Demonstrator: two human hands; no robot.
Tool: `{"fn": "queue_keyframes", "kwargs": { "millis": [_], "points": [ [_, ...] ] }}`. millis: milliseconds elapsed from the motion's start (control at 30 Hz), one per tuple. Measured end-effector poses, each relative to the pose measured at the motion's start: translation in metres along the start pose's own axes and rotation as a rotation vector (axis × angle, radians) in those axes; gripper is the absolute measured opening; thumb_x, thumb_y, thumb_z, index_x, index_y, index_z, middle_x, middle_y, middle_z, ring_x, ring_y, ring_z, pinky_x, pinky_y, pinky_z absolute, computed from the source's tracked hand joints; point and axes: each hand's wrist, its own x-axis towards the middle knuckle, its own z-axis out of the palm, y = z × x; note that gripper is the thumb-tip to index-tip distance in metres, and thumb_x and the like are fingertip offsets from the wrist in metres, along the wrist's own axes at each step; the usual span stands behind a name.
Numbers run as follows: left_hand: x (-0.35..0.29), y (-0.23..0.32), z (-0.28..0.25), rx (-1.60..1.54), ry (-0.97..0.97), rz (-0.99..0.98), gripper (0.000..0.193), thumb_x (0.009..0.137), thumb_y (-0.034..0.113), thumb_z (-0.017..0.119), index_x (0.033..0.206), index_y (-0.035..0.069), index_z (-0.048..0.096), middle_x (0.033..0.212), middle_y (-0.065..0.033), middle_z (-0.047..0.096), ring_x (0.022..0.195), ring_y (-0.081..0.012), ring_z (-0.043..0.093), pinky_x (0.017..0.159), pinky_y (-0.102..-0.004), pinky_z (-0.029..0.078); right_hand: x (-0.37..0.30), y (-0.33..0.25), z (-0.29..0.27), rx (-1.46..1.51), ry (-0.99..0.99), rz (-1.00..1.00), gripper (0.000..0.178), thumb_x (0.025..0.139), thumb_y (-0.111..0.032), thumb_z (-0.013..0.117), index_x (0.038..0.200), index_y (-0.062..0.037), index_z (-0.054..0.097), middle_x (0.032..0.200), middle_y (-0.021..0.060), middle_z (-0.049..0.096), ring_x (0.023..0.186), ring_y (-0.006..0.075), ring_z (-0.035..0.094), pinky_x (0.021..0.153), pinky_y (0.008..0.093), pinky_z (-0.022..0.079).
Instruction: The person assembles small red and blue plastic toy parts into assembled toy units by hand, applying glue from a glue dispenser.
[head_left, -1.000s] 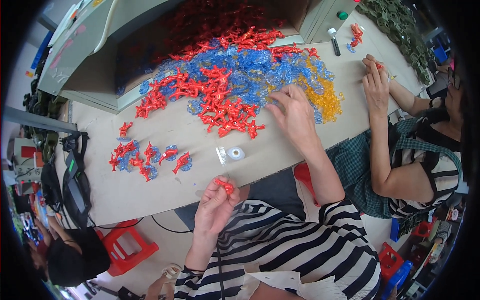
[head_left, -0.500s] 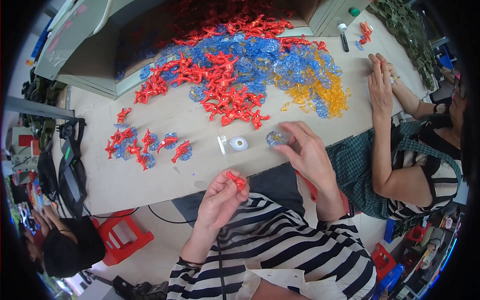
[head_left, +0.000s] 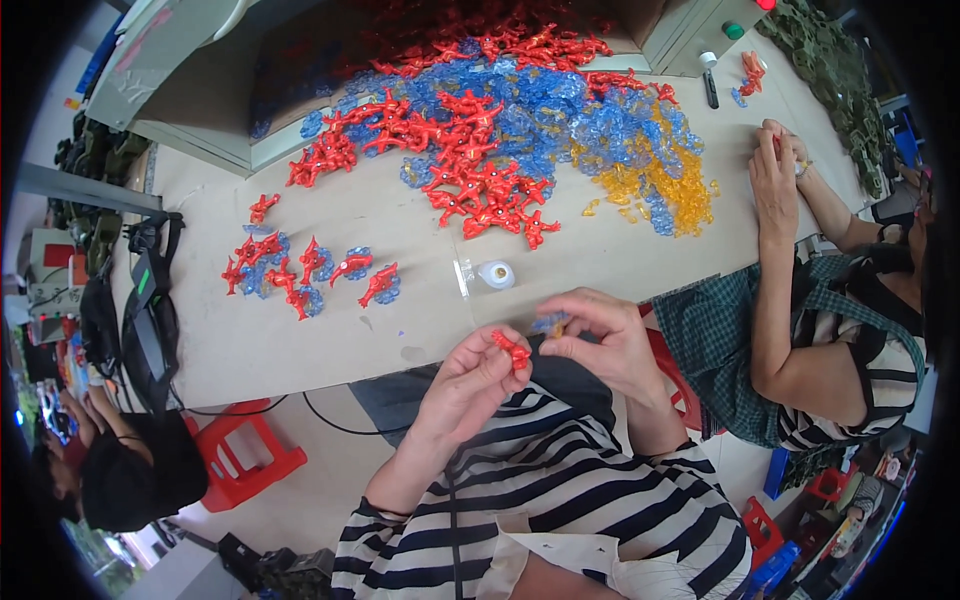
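Observation:
My left hand [head_left: 468,385] pinches a small red plastic figure [head_left: 511,350] in front of the table's near edge. Just to its right, my right hand [head_left: 612,348] holds a clear blue plastic piece [head_left: 549,323] with some yellow on it between thumb and fingers. The two parts are close together but apart. Beyond them on the table stands a small white bottle [head_left: 496,275]. To the left lie several red figures joined to clear blue pieces [head_left: 311,262].
A large heap of clear blue pieces [head_left: 530,105], red figures [head_left: 490,195] and clear yellow pieces [head_left: 690,190] spreads across the table before an open grey cabinet [head_left: 200,140]. At the right, a co-worker's hands [head_left: 775,175] are over the table. A black marker [head_left: 711,85] lies beyond.
My right hand has lifted the blue piece off the table and drawn it back towards my left hand. My left hand, still with the red figure, has shifted slightly right.

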Motion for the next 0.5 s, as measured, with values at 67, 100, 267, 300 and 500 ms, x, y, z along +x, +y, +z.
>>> {"fn": "queue_keyframes", "kwargs": {
  "millis": [67,100,267,300,500],
  "points": [
    [0.001,0.0,0.0,-0.008,0.004,-0.009,0.018,0.089,0.011,0.053,0.106,0.004,0.053,0.094,-0.0061,0.057,0.082,-0.0136,0.054,0.071,-0.0255,0.043,-0.003,0.003,0.007,0.048,-0.005,-0.018,0.034,0.069,0.003,0.07,0.102,0.0012,0.062,0.098,0.0109,0.062,0.079,0.0118,0.059,0.066,0.0222,0.048],
    [0.0,0.001,-0.001,-0.006,0.013,0.001,0.018,0.089,0.01,0.053,0.106,0.004,0.053,0.094,-0.0061,0.057,0.082,-0.0138,0.054,0.071,-0.0256,0.044,-0.004,0.005,0.009,0.096,-0.009,-0.035,0.035,0.067,0.005,0.071,0.101,0.0018,0.064,0.1,0.0134,0.061,0.085,0.014,0.06,0.07,0.0208,0.047],
    [-0.002,0.002,-0.002,0.01,0.03,0.024,0.018,0.089,0.009,0.052,0.106,0.003,0.052,0.092,-0.0062,0.058,0.082,-0.0141,0.055,0.071,-0.0254,0.045,-0.006,0.016,0.011,0.102,-0.049,-0.117,0.036,0.07,0.004,0.07,0.105,0.0011,0.063,0.101,0.0142,0.061,0.088,0.0158,0.061,0.074,0.0237,0.049],
    [-0.002,0.001,-0.003,0.0,0.025,0.03,0.018,0.089,0.009,0.053,0.106,0.003,0.052,0.092,-0.0062,0.058,0.082,-0.0143,0.055,0.071,-0.0254,0.045,-0.007,0.013,0.011,0.031,-0.048,-0.076,0.036,0.071,0.003,0.069,0.106,0.0007,0.063,0.1,0.0135,0.061,0.086,0.0153,0.061,0.073,0.0237,0.049],
    [0.0,-0.003,-0.009,-0.017,0.02,0.071,0.019,0.087,0.009,0.055,0.106,0.004,0.053,0.094,-0.0063,0.057,0.082,-0.0146,0.055,0.071,-0.0255,0.045,-0.011,0.01,0.017,0.161,0.009,0.08,0.036,0.071,0.004,0.067,0.107,-0.0002,0.062,0.093,0.0093,0.063,0.082,0.0111,0.06,0.069,0.0211,0.046]
  ]
}}
